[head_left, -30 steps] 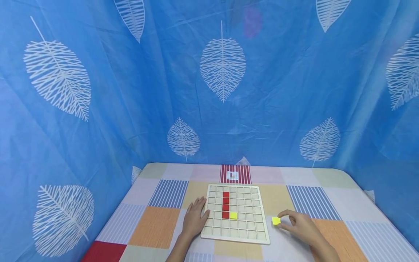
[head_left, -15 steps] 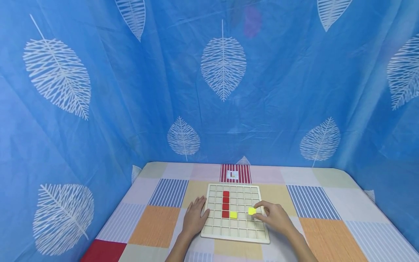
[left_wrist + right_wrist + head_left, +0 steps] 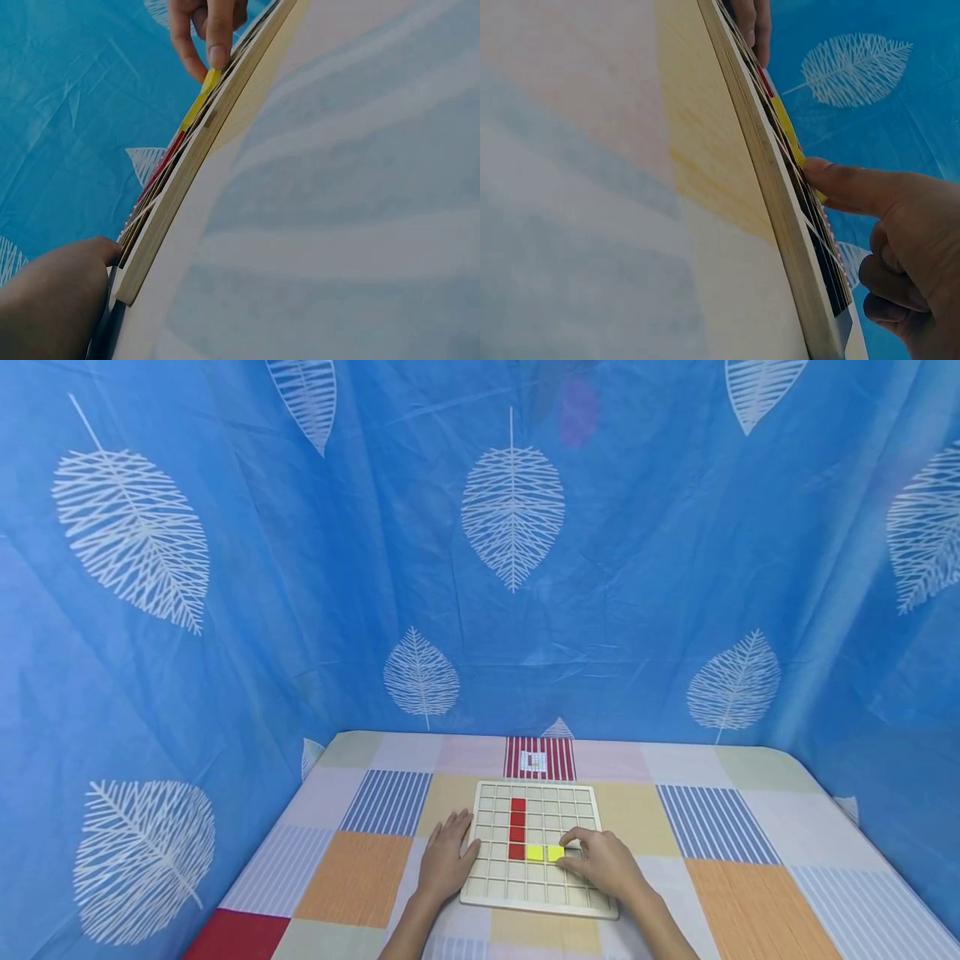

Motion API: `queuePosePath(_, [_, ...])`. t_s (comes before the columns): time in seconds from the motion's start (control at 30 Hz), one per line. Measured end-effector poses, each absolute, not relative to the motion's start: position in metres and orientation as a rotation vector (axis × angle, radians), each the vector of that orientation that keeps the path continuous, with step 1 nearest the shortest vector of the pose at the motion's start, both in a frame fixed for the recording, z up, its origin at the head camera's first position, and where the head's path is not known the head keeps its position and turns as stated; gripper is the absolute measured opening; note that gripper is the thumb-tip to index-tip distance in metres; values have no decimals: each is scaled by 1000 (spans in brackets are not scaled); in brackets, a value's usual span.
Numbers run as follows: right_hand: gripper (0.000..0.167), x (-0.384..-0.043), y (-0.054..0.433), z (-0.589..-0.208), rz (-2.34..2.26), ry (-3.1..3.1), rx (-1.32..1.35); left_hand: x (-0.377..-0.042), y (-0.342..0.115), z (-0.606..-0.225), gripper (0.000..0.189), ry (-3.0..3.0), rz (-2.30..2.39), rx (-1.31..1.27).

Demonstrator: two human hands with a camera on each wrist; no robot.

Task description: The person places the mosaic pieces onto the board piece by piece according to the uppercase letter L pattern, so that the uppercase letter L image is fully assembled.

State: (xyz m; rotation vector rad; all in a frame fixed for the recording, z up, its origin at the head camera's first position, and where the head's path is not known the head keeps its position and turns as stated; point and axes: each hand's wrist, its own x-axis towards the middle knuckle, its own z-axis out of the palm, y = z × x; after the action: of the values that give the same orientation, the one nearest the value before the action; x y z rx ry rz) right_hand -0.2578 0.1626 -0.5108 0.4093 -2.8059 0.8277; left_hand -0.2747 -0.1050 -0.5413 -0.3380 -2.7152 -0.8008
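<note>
A cream grid board [image 3: 540, 893] lies on the patterned cloth. Red square tiles [image 3: 517, 832] form a column on it, and one yellow tile [image 3: 535, 852] sits right of the column's lowest tile. Thumb and index finger of my right hand [image 3: 609, 862] pinch a second yellow square tile [image 3: 555, 853] at the grid, just right of the first. In the right wrist view my thumb [image 3: 847, 184] is at the yellow tile, right over the board's surface. My left hand [image 3: 447, 858] rests along the board's left edge with fingers extended, its thumb over the rim.
Near the far edge of the table, a small card [image 3: 533, 762] with a red and yellow grid pattern lies on a red-striped patch. Blue curtains [image 3: 600, 568] with white leaf prints stand around the back and sides. The patchwork cloth [image 3: 352, 877] covers the table.
My right hand has carried the yellow tile leftward from the cloth beside the board to a spot right of the first yellow tile. The left hand stays in place.
</note>
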Motion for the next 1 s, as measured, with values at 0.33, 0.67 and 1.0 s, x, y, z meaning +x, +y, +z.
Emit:
queuePosePath(0.33, [24,-257,161,-512,834,-2815,423,-275,-105,-542,47,-2716,-789,-341])
queuePosePath(0.67, [28,-257,160,-513,831,-2812,457,-277,-106,-544,47,-2723,-773,-339])
queuePosePath(1.0, [21,-256,178,-497,954,-2743,398,-276,-109,-540,46,-2700,-826,-343])
